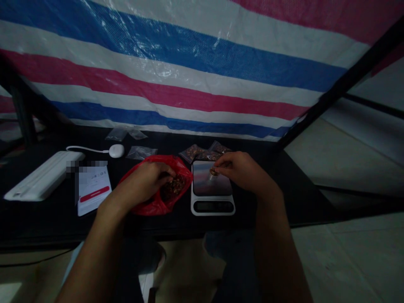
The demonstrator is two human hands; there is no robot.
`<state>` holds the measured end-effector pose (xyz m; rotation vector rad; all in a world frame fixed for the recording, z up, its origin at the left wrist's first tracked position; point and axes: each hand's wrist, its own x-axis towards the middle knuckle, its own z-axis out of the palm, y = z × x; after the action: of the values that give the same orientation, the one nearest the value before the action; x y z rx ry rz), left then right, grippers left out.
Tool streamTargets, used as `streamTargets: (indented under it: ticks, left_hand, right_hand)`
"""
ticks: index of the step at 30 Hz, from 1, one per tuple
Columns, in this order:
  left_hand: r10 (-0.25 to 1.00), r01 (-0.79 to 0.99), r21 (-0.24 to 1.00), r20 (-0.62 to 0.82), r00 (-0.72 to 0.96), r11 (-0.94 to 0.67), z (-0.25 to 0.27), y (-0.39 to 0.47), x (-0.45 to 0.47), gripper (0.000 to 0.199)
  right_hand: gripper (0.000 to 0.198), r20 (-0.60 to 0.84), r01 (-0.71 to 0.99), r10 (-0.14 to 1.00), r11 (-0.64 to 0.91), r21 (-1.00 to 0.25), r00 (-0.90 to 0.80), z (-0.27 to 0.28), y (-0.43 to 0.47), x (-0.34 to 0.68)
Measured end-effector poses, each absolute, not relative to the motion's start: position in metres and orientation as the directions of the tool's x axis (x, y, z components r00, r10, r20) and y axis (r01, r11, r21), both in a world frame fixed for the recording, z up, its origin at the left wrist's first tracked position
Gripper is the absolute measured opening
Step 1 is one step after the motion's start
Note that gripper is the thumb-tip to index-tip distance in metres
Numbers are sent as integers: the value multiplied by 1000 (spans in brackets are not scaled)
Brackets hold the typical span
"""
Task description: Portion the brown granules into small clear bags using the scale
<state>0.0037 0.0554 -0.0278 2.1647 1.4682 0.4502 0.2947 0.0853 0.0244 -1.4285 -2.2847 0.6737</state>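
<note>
My left hand point(151, 179) reaches over the open red plastic bag point(151, 208), its fingertips bent together at the small brown dried pieces point(173, 188) inside. Whatever those fingers pinch is too small and dark to make out. Right of the bag lies a white digital scale point(195, 206) with a shiny square plate point(202, 181). My right hand point(240, 168) is above the plate's right side, its thumb and fingers closed on a small brown piece point(213, 171). The scale's display is too dark to read.
Behind the scale lie several small clear bags of brown pieces point(192, 152). Flat clear plastic bags point(142, 152) lie behind the red bag. On the left are a phone point(93, 189), a white power bank point(44, 176) and a round white device point(116, 150) with a cable. Striped sheeting point(189, 97) hangs behind.
</note>
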Motion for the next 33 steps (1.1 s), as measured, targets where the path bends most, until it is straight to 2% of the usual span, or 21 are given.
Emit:
streamTargets:
  ticks: [3, 11, 16, 19, 25, 30, 33]
  left_hand:
    - [922, 747, 575, 35, 385, -333, -23, 54, 8, 25]
    - [862, 641, 599, 187, 471, -480, 1, 62, 42, 22]
    - [769, 555, 559, 275, 577, -616, 15, 79, 80, 23]
    - [726, 527, 535, 276, 630, -661, 15, 87, 98, 23]
    - [695, 542, 463, 276, 664, -702, 0, 93, 109, 26]
    - [693, 559, 441, 244, 678, -702, -2, 95, 110, 26]
    - [713, 564, 468, 246, 657, -681, 1, 93, 110, 26]
  right_hand:
    - [6, 54, 743, 912, 364, -562, -406, 24, 85, 293]
    - [23, 129, 677, 877, 443, -588, -463, 20, 90, 301]
    - [20, 85, 615, 873, 404, -677, -480, 15, 93, 302]
    - [17, 103, 590, 862, 421, -689, -496, 15, 94, 304]
    - [27, 97, 619, 876, 409, -671, -473, 9, 100, 312]
    - [21, 55, 633, 875, 390, -669, -482, 7, 100, 312]
    - [19, 28, 646, 879, 370, -668, -475, 9, 99, 312]
